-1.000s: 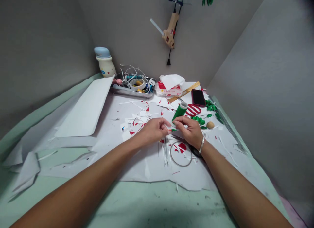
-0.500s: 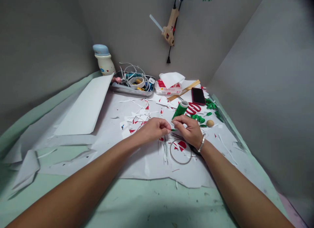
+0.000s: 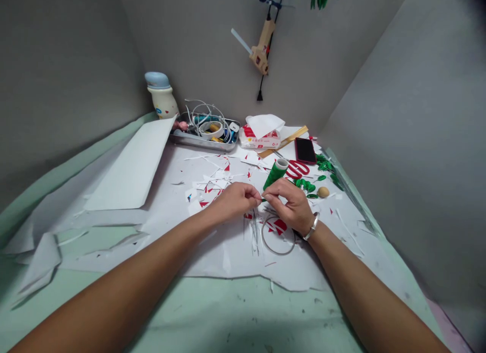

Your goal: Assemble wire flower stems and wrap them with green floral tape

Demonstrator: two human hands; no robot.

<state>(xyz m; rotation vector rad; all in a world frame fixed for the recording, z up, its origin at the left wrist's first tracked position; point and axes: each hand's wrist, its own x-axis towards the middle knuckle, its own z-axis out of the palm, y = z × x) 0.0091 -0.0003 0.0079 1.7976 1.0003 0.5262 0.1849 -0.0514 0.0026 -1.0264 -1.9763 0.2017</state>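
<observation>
My left hand (image 3: 238,198) is closed in a pinch on a small green piece (image 3: 264,200), mostly covered by the fingers. Close against it, the thumb and forefinger of my right hand (image 3: 291,203) are pressed together; what they hold is too small to make out. Just behind the right hand a spool of green thread (image 3: 275,174) stands tilted. Below the hands lie a thin metal ring (image 3: 279,253) and several fine wires (image 3: 255,234). Green leaf-shaped pieces (image 3: 304,184) and a small tan ball (image 3: 323,192) lie to the right.
Red-handled scissors (image 3: 297,169), a phone (image 3: 305,150) and a tissue pack (image 3: 260,138) lie farther back. A metal tray (image 3: 205,142) holds tape and cords. White card (image 3: 132,165) leans at left. Red and white paper scraps (image 3: 212,183) cover the middle. A glue gun (image 3: 261,51) hangs on the wall.
My right hand has shifted slightly left, closer to the left fingertips, and less of the green piece shows between them. The whole view has tilted up a little.
</observation>
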